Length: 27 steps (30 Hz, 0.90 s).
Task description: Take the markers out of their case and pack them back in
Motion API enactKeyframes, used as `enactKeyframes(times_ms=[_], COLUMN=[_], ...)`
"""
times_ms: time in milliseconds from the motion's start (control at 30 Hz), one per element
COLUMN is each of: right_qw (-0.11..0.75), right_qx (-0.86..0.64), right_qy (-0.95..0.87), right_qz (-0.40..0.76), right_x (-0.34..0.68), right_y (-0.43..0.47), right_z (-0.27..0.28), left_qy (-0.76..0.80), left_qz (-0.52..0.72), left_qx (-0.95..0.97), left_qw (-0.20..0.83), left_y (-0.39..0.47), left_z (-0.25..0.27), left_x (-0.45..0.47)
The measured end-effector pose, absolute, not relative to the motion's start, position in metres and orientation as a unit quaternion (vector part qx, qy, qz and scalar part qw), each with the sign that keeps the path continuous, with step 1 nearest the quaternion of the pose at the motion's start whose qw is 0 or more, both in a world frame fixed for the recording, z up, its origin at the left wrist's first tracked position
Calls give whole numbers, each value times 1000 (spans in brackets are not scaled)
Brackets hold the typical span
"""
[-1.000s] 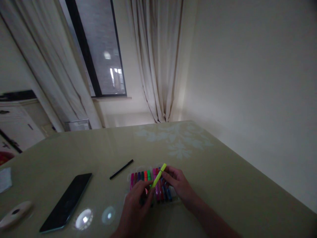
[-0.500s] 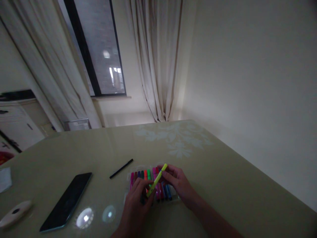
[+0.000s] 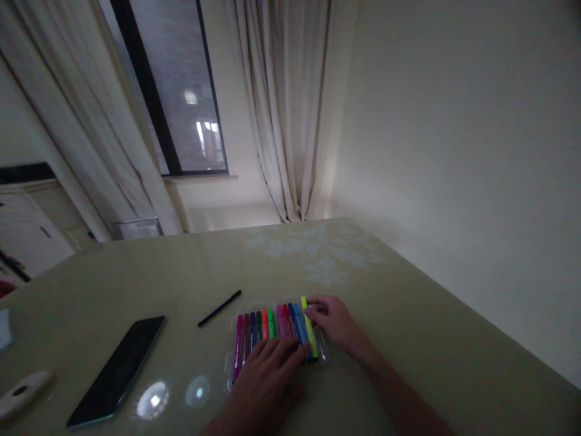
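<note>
A yellow marker slants over the right side of a clear plastic tray, beside the blue marker. My right hand pinches its upper part between thumb and fingers. My left hand lies across the lower part of the tray, fingers stretched to the right, one fingertip at the yellow marker's lower end. Two groups of markers stand side by side in the tray: a magenta marker, an orange marker and a green marker are among those on the left. My left hand hides several lower ends.
A black pen lies on the table behind and left of the tray. Farther left are a dark phone and a pale oval object. The wall runs along the table's right edge.
The yellow marker has gone from above the tray's middle down to its right side, turning more upright. My left hand no longer grips it and has flattened over the markers.
</note>
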State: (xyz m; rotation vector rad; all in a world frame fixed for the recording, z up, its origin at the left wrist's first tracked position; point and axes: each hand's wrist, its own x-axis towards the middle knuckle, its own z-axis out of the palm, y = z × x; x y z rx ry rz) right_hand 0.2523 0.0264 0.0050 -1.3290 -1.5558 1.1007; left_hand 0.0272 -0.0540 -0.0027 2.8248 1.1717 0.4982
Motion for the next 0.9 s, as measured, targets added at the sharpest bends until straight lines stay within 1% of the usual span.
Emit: enactKeyframes(times_ms=[167,433,633,800,900], right_qw=[391,356,306,298,298], right_qx=[-555,-583,-605,-598,-567], right_qy=[-655,-666,-702,-714,-731], right_qz=[332,300,220,208,234], right_x=[238,239,236,238,244], right_y=[19,15,13,12,14], right_z=[4,13,11,12,15], left_qy=[371,377,383,385,389], left_qz=[153,151,149,142,152], left_qx=[916,914,911,912,908], left_qw=[-5,-27,-28,-18,-21], left_y=[-55,-55,-54,-54,-53], left_z=[-7,-5,-2,0,-5], left_x=[25,30,35,33,30])
